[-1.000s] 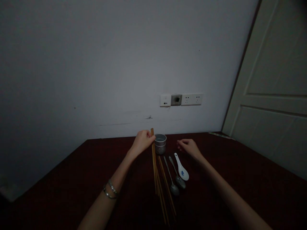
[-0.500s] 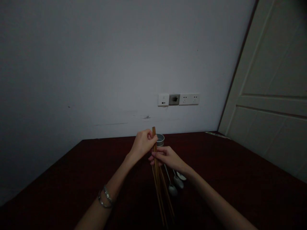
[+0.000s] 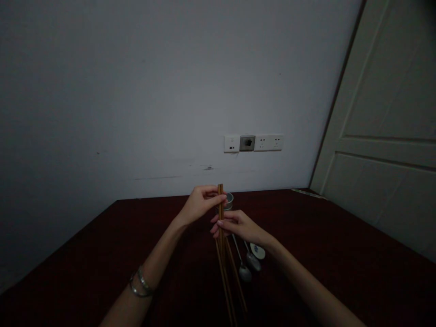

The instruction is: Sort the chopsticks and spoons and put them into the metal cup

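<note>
My left hand point(image 3: 201, 202) pinches the upper end of a pair of wooden chopsticks point(image 3: 221, 213) between thumb and fingers. Lower down, my right hand point(image 3: 240, 225) is closed round the same chopsticks, thumb in front. They stand steeply tilted, their lower ends toward me. Below my hands, more chopsticks point(image 3: 235, 272) lie on the dark red table point(image 3: 163, 277). Two metal spoons, a nearer spoon point(image 3: 245, 273) and another spoon point(image 3: 253, 261), lie to their right, handles partly hidden. A white spoon-like piece with a blue mark point(image 3: 258, 251) sits by my right wrist.
Behind my hands a round metal tin point(image 3: 229, 200) stands near the wall, partly covered by my left hand. Wall sockets point(image 3: 268, 142) are above the table. A pale panelled door point(image 3: 381, 181) borders the right side, and a flat strip point(image 3: 309, 194) lies at the back right corner.
My left hand's fingers have straightened and shifted slightly on the chopsticks' top, its forearm moving a little left. The right hand keeps its hold. More of the white piece shows.
</note>
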### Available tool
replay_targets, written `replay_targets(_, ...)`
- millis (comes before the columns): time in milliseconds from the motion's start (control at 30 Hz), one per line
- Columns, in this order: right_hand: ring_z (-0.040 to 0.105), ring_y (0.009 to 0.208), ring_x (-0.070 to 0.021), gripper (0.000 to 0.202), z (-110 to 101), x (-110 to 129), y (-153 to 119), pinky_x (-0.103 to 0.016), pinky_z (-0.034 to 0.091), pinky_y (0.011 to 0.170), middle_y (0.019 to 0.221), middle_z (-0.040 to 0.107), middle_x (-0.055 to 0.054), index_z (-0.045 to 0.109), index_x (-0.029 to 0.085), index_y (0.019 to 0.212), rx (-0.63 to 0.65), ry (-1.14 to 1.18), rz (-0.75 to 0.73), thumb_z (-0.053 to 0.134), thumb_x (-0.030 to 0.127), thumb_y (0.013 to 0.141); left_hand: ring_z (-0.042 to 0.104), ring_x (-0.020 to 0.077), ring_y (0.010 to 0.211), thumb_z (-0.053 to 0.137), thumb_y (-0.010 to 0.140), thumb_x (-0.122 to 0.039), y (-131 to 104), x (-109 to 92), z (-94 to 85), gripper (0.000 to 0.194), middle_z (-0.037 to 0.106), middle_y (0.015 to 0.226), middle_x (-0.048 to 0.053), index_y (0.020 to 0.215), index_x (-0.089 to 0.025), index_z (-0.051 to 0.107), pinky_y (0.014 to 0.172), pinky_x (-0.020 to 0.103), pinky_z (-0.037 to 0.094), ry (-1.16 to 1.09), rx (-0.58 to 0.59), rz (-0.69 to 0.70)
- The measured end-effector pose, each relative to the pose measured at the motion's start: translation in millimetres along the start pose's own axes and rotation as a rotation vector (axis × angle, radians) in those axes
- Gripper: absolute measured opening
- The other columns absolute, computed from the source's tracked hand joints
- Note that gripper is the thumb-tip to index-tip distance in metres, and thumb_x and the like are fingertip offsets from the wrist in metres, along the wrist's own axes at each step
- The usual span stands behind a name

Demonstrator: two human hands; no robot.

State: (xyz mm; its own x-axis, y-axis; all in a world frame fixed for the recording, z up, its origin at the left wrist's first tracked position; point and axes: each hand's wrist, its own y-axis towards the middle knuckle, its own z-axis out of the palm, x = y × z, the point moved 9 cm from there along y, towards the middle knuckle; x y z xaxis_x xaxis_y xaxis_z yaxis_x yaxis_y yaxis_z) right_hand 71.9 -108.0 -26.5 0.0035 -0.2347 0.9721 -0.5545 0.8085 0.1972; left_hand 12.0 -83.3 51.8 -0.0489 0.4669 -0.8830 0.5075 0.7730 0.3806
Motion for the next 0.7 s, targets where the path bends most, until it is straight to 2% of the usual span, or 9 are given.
replay_targets(233, 0.065, 0.080, -0.0167, 0.039, 0, -3, 2, -0.036, 0.048, 0.078, 0.090, 0.068, -0.010, 0.059, 0.013, 0.103, -0.021, -0.025, 0.000, 0.055, 0.042, 0.078, 0.063, 0.0154, 0.070, 0.061, 0.072, -0.031, -3, 2, -1.2, 0.026, 0.067, 0.078, 0.009, 0.087, -0.010, 0.065, 0.067, 0.030, 0.049, -0.042, 0.006, -0.018)
replay_targets(367, 0.062, 0.088, -0.0177, 0.036, -11, 16, -3, -0.037, 0.046, 0.085, 0.096, 0.067, -0.008, 0.062, 0.016, 0.103, -0.067, -0.165, -0.071, 0.060, 0.037, 0.074, 0.062, 0.0147, 0.070, 0.060, 0.073, -0.031, -2, 0, -2.3, 0.024, 0.066, 0.078, 0.008, 0.085, -0.011, 0.065, 0.069, 0.030, 0.049, -0.036, 0.012, -0.003)
replay_targets(433, 0.062, 0.089, -0.0185, 0.031, -24, 32, -8, -0.037, 0.047, 0.084, 0.097, 0.067, -0.007, 0.065, 0.017, 0.100, -0.148, -0.286, -0.124, 0.059, 0.035, 0.076, 0.062, 0.0144, 0.070, 0.060, 0.073, -0.030, -3, -3, -2.4, 0.023, 0.067, 0.076, 0.008, 0.084, -0.011, 0.065, 0.072, 0.030, 0.048, -0.008, 0.010, 0.007)
replay_targets(567, 0.060, 0.093, -0.0194, 0.028, -53, 72, -30, -0.036, 0.047, 0.083, 0.103, 0.066, -0.007, 0.064, 0.020, 0.102, -0.484, -0.439, -0.264, 0.052, 0.034, 0.080, 0.061, 0.0145, 0.072, 0.058, 0.074, -0.028, -5, -9, 1.8, 0.022, 0.067, 0.076, 0.008, 0.084, -0.011, 0.066, 0.075, 0.031, 0.047, 0.016, 0.030, 0.024)
replay_targets(633, 0.058, 0.097, -0.0194, 0.028, -52, 91, -39, -0.037, 0.046, 0.085, 0.107, 0.064, -0.006, 0.063, 0.022, 0.105, -0.565, -0.504, -0.354, 0.051, 0.031, 0.081, 0.061, 0.0147, 0.074, 0.058, 0.075, -0.029, -7, -12, 5.0, 0.022, 0.067, 0.079, 0.008, 0.085, -0.011, 0.066, 0.075, 0.031, 0.047, 0.014, 0.054, 0.031)
replay_targets(700, 0.057, 0.099, -0.0189, 0.027, -41, 105, -41, -0.037, 0.045, 0.088, 0.107, 0.063, -0.005, 0.063, 0.024, 0.105, -0.552, -0.576, -0.441, 0.051, 0.028, 0.082, 0.061, 0.0149, 0.075, 0.057, 0.075, -0.030, -8, -13, 6.7, 0.022, 0.067, 0.081, 0.008, 0.085, -0.012, 0.066, 0.076, 0.030, 0.046, 0.024, 0.067, 0.030)
